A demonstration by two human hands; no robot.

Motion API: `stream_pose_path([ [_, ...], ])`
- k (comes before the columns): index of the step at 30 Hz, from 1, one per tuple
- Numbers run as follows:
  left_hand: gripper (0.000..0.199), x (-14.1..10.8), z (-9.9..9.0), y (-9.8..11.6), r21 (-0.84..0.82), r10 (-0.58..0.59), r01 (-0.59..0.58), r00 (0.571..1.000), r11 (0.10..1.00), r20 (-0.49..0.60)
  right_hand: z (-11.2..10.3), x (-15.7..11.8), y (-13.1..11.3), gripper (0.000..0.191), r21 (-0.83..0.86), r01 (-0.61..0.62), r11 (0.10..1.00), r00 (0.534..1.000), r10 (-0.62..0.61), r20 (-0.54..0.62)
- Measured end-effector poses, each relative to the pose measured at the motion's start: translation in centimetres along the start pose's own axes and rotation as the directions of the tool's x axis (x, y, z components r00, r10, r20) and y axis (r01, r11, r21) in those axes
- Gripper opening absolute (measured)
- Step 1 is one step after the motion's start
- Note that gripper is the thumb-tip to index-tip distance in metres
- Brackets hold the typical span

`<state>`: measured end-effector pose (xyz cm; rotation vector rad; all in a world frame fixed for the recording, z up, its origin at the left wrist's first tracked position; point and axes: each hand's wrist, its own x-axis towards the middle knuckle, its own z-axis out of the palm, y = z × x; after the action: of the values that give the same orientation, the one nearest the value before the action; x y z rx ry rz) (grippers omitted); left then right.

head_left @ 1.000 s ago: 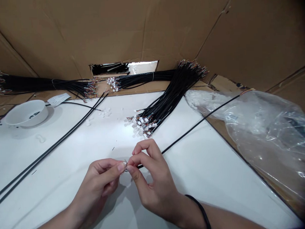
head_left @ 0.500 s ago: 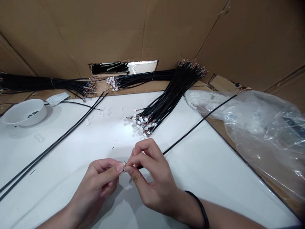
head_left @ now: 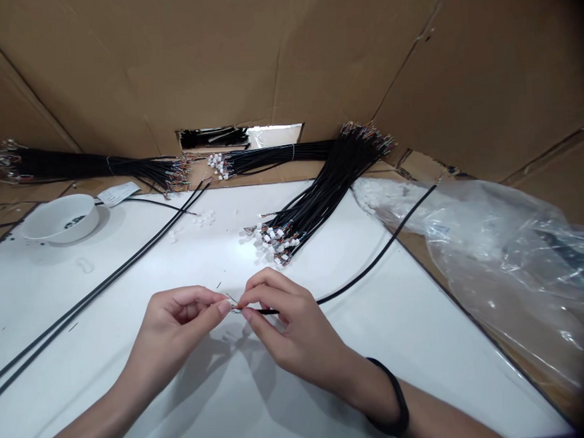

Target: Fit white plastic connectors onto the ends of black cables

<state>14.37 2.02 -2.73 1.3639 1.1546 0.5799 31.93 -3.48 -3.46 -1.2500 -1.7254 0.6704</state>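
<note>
Black cable [head_left: 356, 286], thin, light and springy by the look, running across the white worktop [head_left: 422, 380] into both hands.
— Right hand [head_left: 286, 324]?
— Closed, pinching the cable near its end. Left hand [head_left: 180, 319] curled alongside, grip unclear.
— Fine wires [head_left: 234, 305] at the tip look fragile; best held behind them, on the cable itself.

Left hand [head_left: 174, 328], right hand [head_left: 291, 331], both pinching, fingertips [head_left: 224, 306] almost meeting, forearms [head_left: 88, 421] angled inward
</note>
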Motion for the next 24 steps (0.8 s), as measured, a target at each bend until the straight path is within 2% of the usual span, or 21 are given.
stream_pose_path([
  [5,0.031,-0.1,0.4,0.5,0.168,0.117,-0.104,0.991,0.98,-0.072,0.3,-0.3,0.4,0.022,-0.153,0.046,0.987,0.999,-0.046,0.002],
  [8,0.034,0.0,0.4,0.6,0.16,0.06,-0.052,0.997,0.986,-0.043,0.4,-0.3,0.3,0.019,-0.189,0.03,0.981,0.999,-0.036,-0.024],
  [11,0.036,0.2,0.4,0.6,0.13,0.018,-0.019,1.0,0.991,0.011,0.2,0.1,-0.1,0.014,-0.067,-0.067,0.996,0.998,0.066,-0.016],
  [15,0.031,0.0,0.4,0.5,0.154,0.099,-0.108,0.993,0.982,0.064,-0.3,0.7,-0.2,0.012,0.13,-0.257,0.958,0.964,0.244,0.105],
  [20,0.028,-0.2,0.3,0.3,0.23,0.239,-0.248,0.969,0.941,0.067,-0.8,1.0,0.4,0.021,0.317,-0.328,0.89,0.936,0.26,0.239],
  [24,0.026,0.0,0.5,0.4,0.128,0.258,-0.268,0.962,0.955,0.09,-1.0,1.2,0.6,0.026,0.407,-0.372,0.834,0.918,0.265,0.295],
])
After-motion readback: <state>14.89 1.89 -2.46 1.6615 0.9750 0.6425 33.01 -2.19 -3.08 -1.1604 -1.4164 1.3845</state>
